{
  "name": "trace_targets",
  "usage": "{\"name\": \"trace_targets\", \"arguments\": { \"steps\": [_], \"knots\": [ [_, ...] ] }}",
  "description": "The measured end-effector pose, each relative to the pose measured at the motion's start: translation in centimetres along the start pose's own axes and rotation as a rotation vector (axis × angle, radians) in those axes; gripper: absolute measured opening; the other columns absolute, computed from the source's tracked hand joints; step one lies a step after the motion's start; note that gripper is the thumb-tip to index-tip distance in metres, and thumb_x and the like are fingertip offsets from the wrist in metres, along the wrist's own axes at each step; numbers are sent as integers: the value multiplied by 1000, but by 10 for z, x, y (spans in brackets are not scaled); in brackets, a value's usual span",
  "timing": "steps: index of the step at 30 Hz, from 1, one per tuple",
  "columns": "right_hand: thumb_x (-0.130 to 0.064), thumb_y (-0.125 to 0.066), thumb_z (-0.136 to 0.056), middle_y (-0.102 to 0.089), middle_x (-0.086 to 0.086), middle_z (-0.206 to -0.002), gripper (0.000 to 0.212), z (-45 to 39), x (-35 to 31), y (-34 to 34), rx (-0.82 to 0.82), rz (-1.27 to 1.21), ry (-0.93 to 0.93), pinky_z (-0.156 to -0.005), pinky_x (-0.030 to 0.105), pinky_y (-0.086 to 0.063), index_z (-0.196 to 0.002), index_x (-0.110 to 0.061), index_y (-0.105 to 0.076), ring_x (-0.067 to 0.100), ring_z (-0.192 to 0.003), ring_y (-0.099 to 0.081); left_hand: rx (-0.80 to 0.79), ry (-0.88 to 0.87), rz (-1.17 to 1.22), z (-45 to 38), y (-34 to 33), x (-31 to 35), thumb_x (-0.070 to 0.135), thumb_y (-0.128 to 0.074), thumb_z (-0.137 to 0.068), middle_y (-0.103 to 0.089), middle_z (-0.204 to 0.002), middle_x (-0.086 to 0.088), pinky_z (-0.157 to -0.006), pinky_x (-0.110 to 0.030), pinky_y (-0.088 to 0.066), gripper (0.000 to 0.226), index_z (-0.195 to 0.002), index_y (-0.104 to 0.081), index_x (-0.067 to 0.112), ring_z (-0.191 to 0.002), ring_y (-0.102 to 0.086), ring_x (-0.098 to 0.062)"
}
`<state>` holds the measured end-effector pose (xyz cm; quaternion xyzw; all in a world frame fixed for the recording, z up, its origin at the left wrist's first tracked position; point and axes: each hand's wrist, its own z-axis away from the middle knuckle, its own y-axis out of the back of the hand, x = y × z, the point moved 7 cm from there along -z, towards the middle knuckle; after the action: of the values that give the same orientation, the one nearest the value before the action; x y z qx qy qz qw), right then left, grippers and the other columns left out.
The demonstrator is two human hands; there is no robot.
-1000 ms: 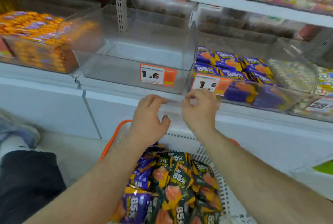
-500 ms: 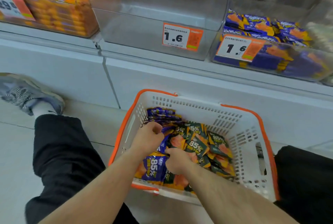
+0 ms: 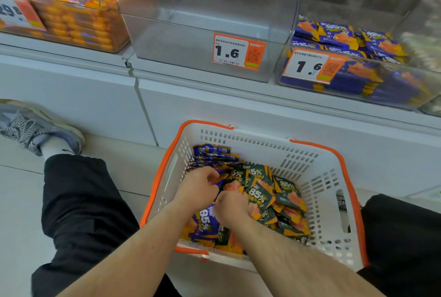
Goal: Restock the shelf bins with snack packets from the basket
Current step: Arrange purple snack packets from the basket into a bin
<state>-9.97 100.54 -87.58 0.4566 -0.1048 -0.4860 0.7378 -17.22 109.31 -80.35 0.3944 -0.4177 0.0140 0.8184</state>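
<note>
A: White plastic basket [image 3: 310, 177], orange rim, on the floor below the shelf, between the person's knees. Holds a heap of snack packets [image 3: 274, 201]: dark green ones right and centre, purple ones left and rear.

B: Hands?

A: Both down in the heap, side by side, nearly touching. Left hand [image 3: 198, 189]: fingers curled under, tips buried among purple packets at the heap's left. Right hand [image 3: 230, 208]: knuckles up, fingers curled down into the packets at centre.

B: Gripping anything?

A: Both look closed on packets, but fingertips are hidden; how many each holds cannot be told.

B: Bins?

A: Clear empty bin [image 3: 202, 22] straight above the basket, tag reads 1.6. Bin to its right [image 3: 358, 86] holds purple packets, same price. Bin to its left [image 3: 71, 17] holds orange packets, blurred.
</note>
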Motion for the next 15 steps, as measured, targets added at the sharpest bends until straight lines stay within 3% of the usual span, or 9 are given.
{"name": "trace_targets", "arguments": {
  "steps": [2, 5, 8, 11, 13, 15],
  "knots": [
    [-19, -49, -88, -56, 1, -111, 14, -2, 0, 25, 13, -106, 11, -94, 43, -36, -85, -30, -57, 30, -109, -50, 15, -35, -79, -3, 6, 4, 1, -55, -84, -63, -123, 5, -96, -27, -45, 42, -120, -64, 20, -114, -56, -12],
    [-13, -50, -92, -51, 2, -87, 10, -4, 0, 67, -31, -250, 122, -65, 32, -35, -88, -22, -48, 22, -74, -47, -39, -56, -92, -10, 6, 14, 9, -58, -85, -60, -132, 4, -100, -35, -47, 46, -129, -60, 24, -120, -56, -16],
    [-11, -48, -95, -51, 7, -89, 8, 0, 3, 129, 75, -150, 216, -66, 35, -38, -90, -17, -46, 24, -79, -49, -117, -133, -61, -16, -2, 41, 21, -59, -90, -58, -135, 5, -102, -34, -45, 49, -138, -53, 24, -123, -54, -15],
    [-12, -48, -98, -53, 0, -86, 9, 13, 3, 184, 123, -92, 306, -63, 32, -39, -93, -20, -49, 20, -80, -52, -97, -248, 8, -21, 0, 78, 22, -60, -88, -68, -101, 3, -80, -36, -52, 23, -110, -64, 25, -91, -64, -16],
    [-15, -50, -98, -54, -4, -85, 9, 24, 7, 214, 156, -120, 328, -59, 29, -40, -94, -23, -51, 17, -77, -52, -70, -308, 52, -22, 4, 102, 14, -61, -85, -64, -75, 5, -65, -35, -48, 11, -84, -61, 25, -70, -60, -8],
    [-23, -59, -95, -60, -1, -102, 7, 36, 14, 240, 249, -181, 330, -77, 31, -48, -97, -27, -54, 21, -93, -56, -29, -328, 152, -22, 9, 121, 9, -64, -85, -63, -68, 9, -62, -29, -45, 20, -77, -60, 27, -62, -56, 0]
  ]
}}
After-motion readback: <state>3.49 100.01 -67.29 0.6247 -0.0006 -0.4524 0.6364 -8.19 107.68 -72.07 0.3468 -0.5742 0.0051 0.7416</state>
